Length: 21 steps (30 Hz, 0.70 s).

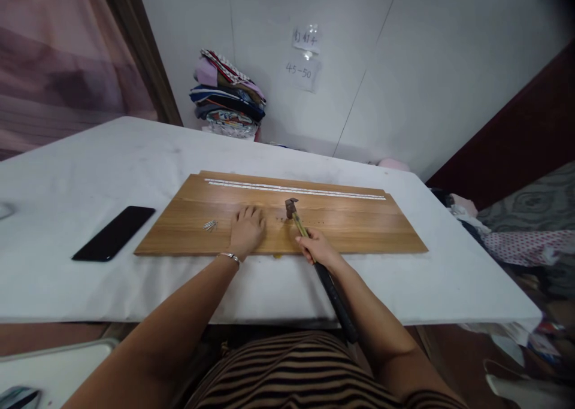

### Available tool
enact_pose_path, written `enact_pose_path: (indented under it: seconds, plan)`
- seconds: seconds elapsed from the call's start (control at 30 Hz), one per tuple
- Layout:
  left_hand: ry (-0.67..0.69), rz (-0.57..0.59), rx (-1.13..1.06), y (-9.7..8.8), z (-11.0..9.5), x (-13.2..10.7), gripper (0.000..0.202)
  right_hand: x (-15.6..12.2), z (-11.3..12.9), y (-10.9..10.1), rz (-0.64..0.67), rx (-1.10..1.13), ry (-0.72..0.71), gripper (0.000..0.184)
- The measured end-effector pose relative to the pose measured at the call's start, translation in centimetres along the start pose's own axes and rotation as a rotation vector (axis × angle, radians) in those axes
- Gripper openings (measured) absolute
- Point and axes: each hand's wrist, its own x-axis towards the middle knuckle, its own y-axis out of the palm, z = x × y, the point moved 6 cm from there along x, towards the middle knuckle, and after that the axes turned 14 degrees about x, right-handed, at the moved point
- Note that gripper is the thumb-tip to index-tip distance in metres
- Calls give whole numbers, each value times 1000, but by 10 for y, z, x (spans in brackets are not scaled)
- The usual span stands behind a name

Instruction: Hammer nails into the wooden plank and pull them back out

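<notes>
A wooden board (341,229) with a wood-grain face lies on the white-covered table. My right hand (317,247) is closed around the upper handle of a hammer (330,289). The hammer's rusty metal head hovers over or rests on the middle of the board, I cannot tell which; its black grip reaches back toward my body. My left hand (248,229) lies palm down on the board, left of the hammer head, fingers pointing forward. Beside it, to the left, is a small pile of nails (210,224). A row of small dark dots marks the board near the hammer head.
Two white strips with markings (291,189) run along the board's far side. A black phone (114,232) lies left of the board on the table (179,289). Folded clothes (228,97) are stacked by the wall, where paper notes (305,70) hang.
</notes>
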Motion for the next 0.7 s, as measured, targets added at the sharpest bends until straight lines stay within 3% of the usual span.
enact_pose_path:
  seconds: [0.7]
  plan:
    - [-4,32,-4,-2,0,0,42,0,-1,-1,7,-4,-10,21]
